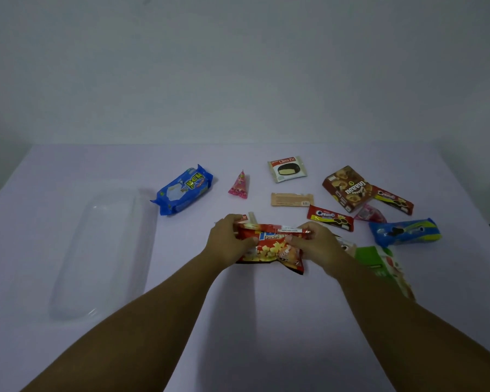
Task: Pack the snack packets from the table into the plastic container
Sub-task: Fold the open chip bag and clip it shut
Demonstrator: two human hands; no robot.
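Red snack packet (269, 246) — light, crinkly, likely slippery — pinched at both ends by left (228, 239) and right hands (314, 246), mid-counter (238, 321).

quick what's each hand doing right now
Left hand: closed on the left end of the red crinkly potato snack packet.
Right hand: closed on its right end.
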